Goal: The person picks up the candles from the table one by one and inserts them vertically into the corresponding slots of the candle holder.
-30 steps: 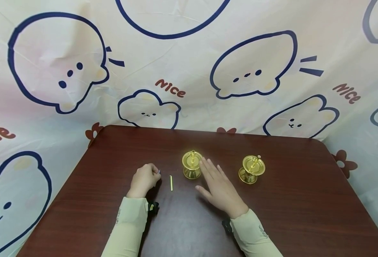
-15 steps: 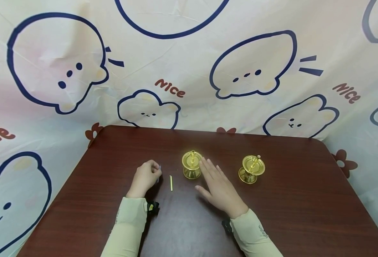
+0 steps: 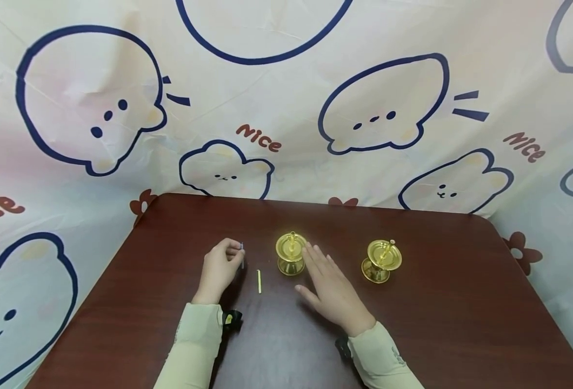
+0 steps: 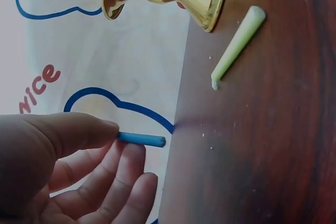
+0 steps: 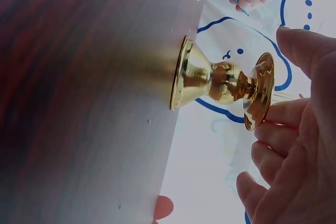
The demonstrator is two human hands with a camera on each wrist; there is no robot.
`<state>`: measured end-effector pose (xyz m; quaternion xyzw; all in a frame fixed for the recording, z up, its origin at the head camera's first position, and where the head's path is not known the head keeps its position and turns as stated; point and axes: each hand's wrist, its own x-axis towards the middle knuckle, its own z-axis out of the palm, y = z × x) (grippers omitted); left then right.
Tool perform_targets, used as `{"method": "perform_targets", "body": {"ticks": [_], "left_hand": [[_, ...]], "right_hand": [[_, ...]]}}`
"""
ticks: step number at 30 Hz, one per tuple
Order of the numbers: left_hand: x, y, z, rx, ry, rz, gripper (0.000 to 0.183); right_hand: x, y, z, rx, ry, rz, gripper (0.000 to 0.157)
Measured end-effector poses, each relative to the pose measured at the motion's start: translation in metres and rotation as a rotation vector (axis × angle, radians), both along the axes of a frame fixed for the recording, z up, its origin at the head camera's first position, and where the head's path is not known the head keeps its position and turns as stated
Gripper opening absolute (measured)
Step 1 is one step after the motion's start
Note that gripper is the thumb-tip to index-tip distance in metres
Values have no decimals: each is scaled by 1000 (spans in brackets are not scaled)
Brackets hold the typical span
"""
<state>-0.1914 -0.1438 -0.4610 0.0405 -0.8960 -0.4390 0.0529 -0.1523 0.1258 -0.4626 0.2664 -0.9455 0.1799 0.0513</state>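
Note:
Between the thumb and fingertips of my left hand (image 3: 220,267) is a thin blue candle (image 4: 142,139), pinched and held upright over the table. On the tabletop to its right lies a pale yellow-green candle (image 4: 239,45), wick end showing in the left wrist view. A brass candlestick (image 5: 226,82) stands upright just beyond, with a wide dish at its top. My right hand (image 3: 334,292) is beside it, fingers stretched out, the fingertips at the dish's rim. Whether they press on the rim cannot be told.
A second brass candlestick (image 3: 379,262) stands farther right on the dark wooden table (image 3: 442,313). Behind the table hangs a pale printed cloth (image 3: 296,108), which also runs along both sides. Tiny pale specks lie on the wood near the left hand.
My left hand has risen slightly, and the blue candle in it has turned from mostly hidden to upright. My right hand stays at the candlestick. The head view has shifted slightly.

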Motion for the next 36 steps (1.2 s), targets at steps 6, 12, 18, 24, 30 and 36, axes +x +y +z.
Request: {"method": "perform_targets", "body": {"ticks": [6,12,18,24,30,36], "left_hand": [[-1,1,1,90,55,9,18],[-2,8,3,212,141,15,18],[-4,15,2,315,169,-15,17],[-3,17,2,335,163,-17,16],[-2,19,1,379,163,-38,19],[-4,23,0,471,168,-55,18]], "right_hand": [[0,-1,-1,0,34,2,79],[0,0,0,10,14,-1,79],[-2,3,-1,11,10,-3,78],[-2,1,-1,-5,9,9,79],[-1,1,-2,-8,18,6,79],[-1,0,-1,-7,11,2,79]]}}
